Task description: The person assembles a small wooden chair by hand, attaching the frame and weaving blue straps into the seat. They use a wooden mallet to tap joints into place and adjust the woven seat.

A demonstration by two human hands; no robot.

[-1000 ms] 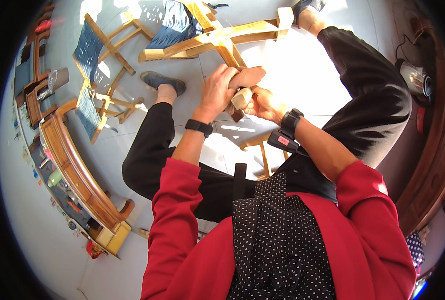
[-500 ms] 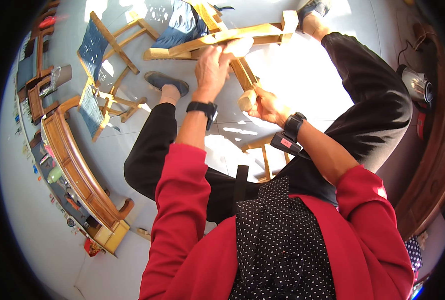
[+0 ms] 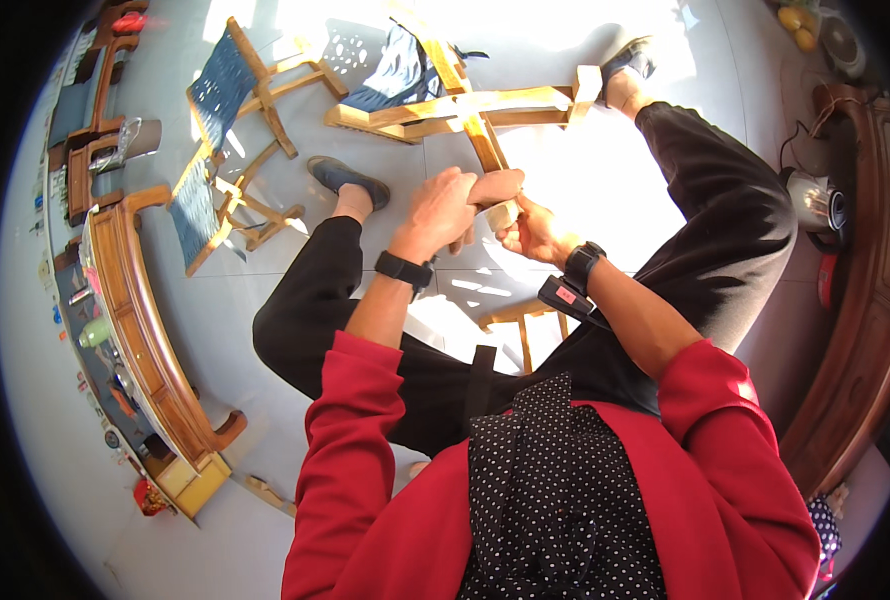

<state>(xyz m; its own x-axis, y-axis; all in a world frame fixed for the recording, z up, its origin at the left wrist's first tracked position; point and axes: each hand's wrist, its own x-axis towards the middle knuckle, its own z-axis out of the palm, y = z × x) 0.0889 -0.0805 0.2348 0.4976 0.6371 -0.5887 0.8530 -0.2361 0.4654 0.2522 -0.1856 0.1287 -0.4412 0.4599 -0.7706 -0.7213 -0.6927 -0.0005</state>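
Note:
A wooden folding stool frame point(image 3: 480, 145), with blue cloth point(image 3: 397, 65) at its far end, lies tilted in front of me. Its near leg reaches toward me and ends in a pale crossbar end point(image 3: 503, 214). My left hand point(image 3: 443, 212) is closed over this near end, its fingers laid across the wood from the left. Whether something thin lies under those fingers cannot be seen. On the other side, my right hand point(image 3: 540, 233) pinches the same end between thumb and fingers. Strong sunlight washes out part of the wood.
Two folding stools with blue seats point(image 3: 217, 90) point(image 3: 195, 215) stand at the left. A wooden cabinet point(image 3: 145, 340) runs along the left side, and another long wooden piece point(image 3: 850, 330) along the right. A metal kettle point(image 3: 815, 200) stands beside my right knee. Another wooden frame point(image 3: 523, 325) shows between my legs.
My left hand has slid from the crossing of the bars toward me, down to the near end beside my right hand. The right hand keeps its grip; the view has shifted slightly.

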